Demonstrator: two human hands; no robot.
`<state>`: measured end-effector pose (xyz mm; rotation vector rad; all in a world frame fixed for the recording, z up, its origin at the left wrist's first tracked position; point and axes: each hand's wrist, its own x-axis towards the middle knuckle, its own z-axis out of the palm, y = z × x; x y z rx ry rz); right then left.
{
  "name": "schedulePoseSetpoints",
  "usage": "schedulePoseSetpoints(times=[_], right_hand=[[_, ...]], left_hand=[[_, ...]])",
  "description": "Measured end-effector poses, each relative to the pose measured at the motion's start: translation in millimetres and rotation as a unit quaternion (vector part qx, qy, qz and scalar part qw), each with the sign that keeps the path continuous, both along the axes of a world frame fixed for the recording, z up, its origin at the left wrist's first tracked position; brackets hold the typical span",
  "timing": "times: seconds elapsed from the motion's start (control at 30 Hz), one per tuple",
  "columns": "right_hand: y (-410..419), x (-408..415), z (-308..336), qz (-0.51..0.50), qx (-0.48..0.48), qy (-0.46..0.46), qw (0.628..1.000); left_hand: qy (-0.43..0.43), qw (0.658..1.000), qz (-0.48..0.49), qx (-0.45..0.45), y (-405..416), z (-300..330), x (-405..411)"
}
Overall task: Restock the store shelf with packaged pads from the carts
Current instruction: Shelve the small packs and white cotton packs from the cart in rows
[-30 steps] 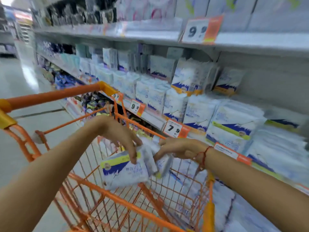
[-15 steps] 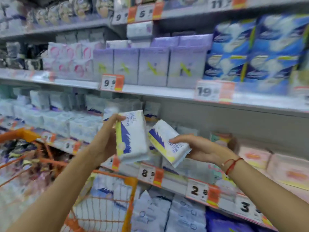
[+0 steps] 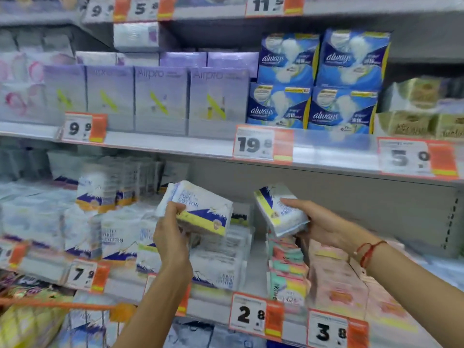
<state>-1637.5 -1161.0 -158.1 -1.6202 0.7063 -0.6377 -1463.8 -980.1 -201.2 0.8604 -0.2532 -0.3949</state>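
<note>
My left hand (image 3: 170, 237) grips a white pad pack (image 3: 203, 209) with a blue mountain print and a yellow band, held level in front of the middle shelf (image 3: 216, 310). In my right hand (image 3: 319, 222) is a second pack of the same kind (image 3: 281, 212), tilted with its yellow end to the upper left. Both packs hover above a low stack of matching white packs (image 3: 218, 262) on that shelf. The orange cart rim (image 3: 75, 305) shows at the lower left, with more packs under it.
The shelf above carries lilac boxes (image 3: 160, 101) and blue packs (image 3: 316, 81). Pink and green packs (image 3: 288, 270) stand right of the white stack. Taller white stacks (image 3: 100, 192) rise to the left. Orange price tags (image 3: 256, 315) line the shelf edges.
Both hands have lifted the two packs out of the cart and carried them up to the middle shelf. The left pack has turned from upright to level. The view has swung right, off the cart.
</note>
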Motion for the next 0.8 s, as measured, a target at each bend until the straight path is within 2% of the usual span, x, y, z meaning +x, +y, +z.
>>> schedulePoseSetpoints(times=[0.13,0.27,0.47,0.53,0.6,0.67,0.73,0.8], right_hand=[[-10.9,42.4,-3.6,-0.007,-0.128,0.078,0.989],[-19.1,86.4,-20.8,-0.056,-0.286,0.152,0.944],[-38.7,132.1,-47.1,0.033,-0.381,0.227,0.895],[-43.7,141.2,-52.6,0.036,-0.427,0.284,0.858],[-45.9,144.6,-56.0,-0.003,-0.485,0.366,0.794],[-44.2,143.9,-55.4,-0.025,-0.513,0.387,0.766],[-40.6,144.2,-54.2,-0.044,-0.514,0.357,0.779],[-25.3,143.6,-46.5,-0.087,-0.467,0.239,0.847]], left_hand=[[0.008,0.999,-0.012,-0.037,3.9,1.8,16.8],[0.001,0.997,-0.016,-0.078,19.3,-2.3,30.4],[0.02,0.991,-0.029,-0.128,35.3,-5.2,54.3],[0.017,0.991,-0.03,-0.129,36.6,-5.8,57.3],[0.014,0.991,-0.035,-0.13,36.3,-7.3,58.7],[0.015,0.99,-0.046,-0.134,35.8,-8.2,58.1],[0.011,0.989,-0.061,-0.135,33.8,-7.2,55.1],[0.001,0.988,-0.075,-0.133,30.9,-5.8,50.5]])
